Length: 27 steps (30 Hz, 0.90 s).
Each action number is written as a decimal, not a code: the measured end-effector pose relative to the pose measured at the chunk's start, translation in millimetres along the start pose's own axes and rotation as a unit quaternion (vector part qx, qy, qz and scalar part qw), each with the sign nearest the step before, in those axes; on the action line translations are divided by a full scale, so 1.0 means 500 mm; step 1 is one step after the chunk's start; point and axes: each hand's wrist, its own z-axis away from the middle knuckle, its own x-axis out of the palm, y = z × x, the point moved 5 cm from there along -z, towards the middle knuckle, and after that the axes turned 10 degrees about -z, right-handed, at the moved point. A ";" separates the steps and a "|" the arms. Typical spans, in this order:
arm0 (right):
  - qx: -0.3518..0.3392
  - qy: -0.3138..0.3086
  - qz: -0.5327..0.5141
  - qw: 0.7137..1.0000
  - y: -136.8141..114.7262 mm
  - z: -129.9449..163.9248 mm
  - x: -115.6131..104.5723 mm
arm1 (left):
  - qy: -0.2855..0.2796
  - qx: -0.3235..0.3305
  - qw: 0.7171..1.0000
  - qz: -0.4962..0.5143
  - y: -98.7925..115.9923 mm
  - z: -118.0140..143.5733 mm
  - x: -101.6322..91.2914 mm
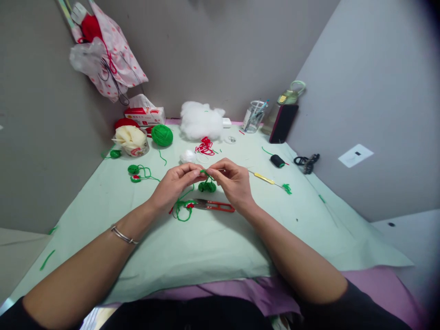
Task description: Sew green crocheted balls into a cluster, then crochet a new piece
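Note:
My left hand (178, 182) and my right hand (234, 183) meet above the middle of the table, fingers pinched together. Between their fingertips is a strand of green yarn (203, 172). Just below hangs or lies a small green crochet piece (207, 187); whether it touches the cloth I cannot tell. A thin pale line shows by my right fingers, too fine to name. Under my hands lie thread snips (220, 206) with orange handles, beside a small red, white and green crochet piece (189, 206) with loose green yarn. Right of my right hand is a yellow-handled crochet hook (264, 178).
White stuffing (202, 121), tangled red yarn (205, 146) and a green yarn ball (162, 135) lie farther back. A tissue box (144, 116), jar (254, 117), bottle (275, 114) and phone (283, 123) stand along the walls. Black thread (277, 161) lies right.

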 end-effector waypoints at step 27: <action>-0.071 -0.036 0.045 0.996 -0.019 0.011 0.011 | -0.002 0.007 1.000 -0.027 -0.010 -0.001 -0.005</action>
